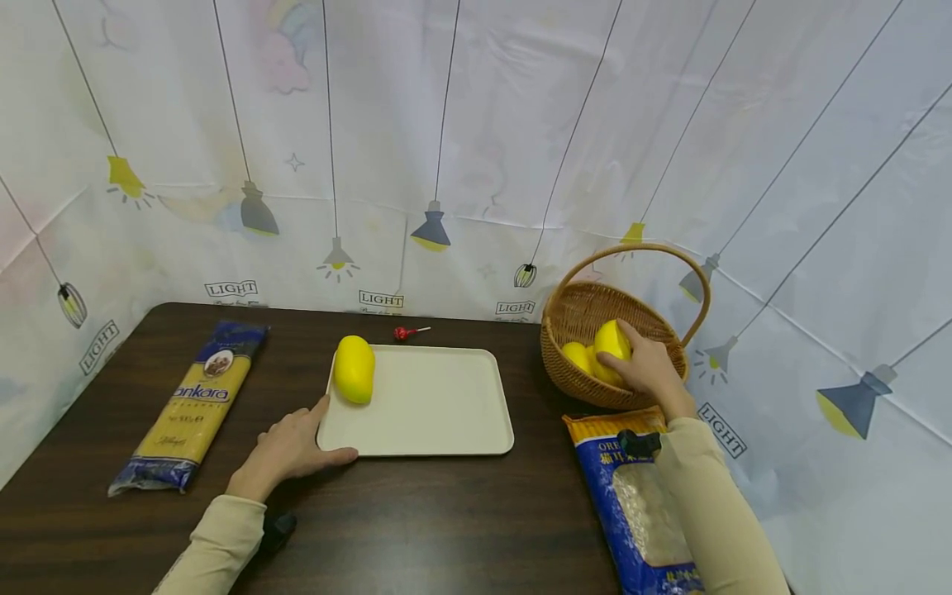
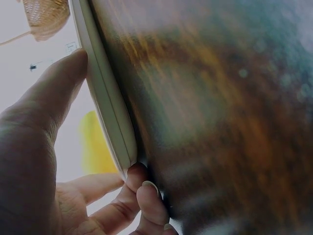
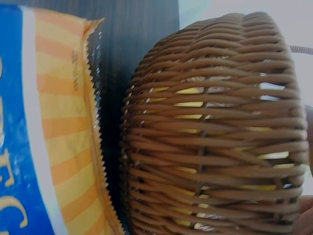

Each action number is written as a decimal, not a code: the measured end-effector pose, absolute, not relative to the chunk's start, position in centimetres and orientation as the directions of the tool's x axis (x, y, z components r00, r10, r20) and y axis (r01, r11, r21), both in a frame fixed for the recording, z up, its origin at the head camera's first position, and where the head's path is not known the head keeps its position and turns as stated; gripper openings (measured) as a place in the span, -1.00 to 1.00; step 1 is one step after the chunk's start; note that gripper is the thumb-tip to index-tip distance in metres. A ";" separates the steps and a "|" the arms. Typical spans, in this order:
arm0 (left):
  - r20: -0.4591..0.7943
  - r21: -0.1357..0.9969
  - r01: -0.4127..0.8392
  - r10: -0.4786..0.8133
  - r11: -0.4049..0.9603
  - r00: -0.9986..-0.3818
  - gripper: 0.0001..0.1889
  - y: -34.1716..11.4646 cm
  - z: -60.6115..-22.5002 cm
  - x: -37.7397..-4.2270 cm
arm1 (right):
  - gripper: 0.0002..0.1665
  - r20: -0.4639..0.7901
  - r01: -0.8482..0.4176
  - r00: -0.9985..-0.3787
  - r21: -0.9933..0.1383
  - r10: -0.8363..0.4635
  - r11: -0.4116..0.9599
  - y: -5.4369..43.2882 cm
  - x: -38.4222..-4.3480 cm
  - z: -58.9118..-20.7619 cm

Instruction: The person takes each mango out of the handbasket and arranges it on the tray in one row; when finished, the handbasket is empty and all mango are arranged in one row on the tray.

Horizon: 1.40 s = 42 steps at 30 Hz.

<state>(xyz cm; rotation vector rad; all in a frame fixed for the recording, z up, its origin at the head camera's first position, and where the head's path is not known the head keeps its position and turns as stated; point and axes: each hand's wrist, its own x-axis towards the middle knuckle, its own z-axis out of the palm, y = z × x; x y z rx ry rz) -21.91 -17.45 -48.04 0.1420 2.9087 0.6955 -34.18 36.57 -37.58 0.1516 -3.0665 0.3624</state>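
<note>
In the head view my right hand (image 1: 645, 364) grips a yellow mango (image 1: 611, 345) inside the wicker basket (image 1: 576, 314). More yellow fruit (image 1: 577, 356) lies beside it in the basket, partly hidden by the rim. My left hand (image 1: 292, 442) touches the near left corner of the cream tray (image 1: 439, 405), the thumb along its front edge and the fingers at its left side. Another mango (image 1: 354, 369) stands at the left end of the tray. From the left wrist, the thumb (image 2: 68, 73) is seen against the tray's rim (image 2: 110, 98). The basket wall (image 3: 210, 127) mostly hides my right hand from its wrist camera.
A yellow and blue pasta packet (image 1: 192, 405) lies at the left of the dark wooden table (image 1: 446, 529). Behind the tray is a red lollipop (image 1: 402, 333). A blue and orange bag (image 1: 617, 512) lies under the right forearm, before the basket. A printed curtain hangs behind.
</note>
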 end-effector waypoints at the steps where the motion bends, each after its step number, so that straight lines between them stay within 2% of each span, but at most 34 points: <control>1: -0.122 0.457 0.057 0.126 0.888 -0.985 0.23 -17.4 -48.1 -21.9 | 0.05 0.065 -0.104 -0.994 -0.232 -0.091 0.967 36.4 -34.2 -37.4; 18: -0.116 0.457 0.062 0.129 0.888 -0.985 0.24 -17.4 -48.2 -22.0 | 0.03 0.189 -0.173 -0.974 -0.279 -0.122 0.944 33.9 -33.9 -35.4; 42: -0.107 0.460 0.067 0.130 0.886 -0.986 0.22 -17.5 -48.1 -21.8 | 0.06 0.207 -0.164 -0.974 -0.366 -0.092 0.916 31.6 -33.4 -34.7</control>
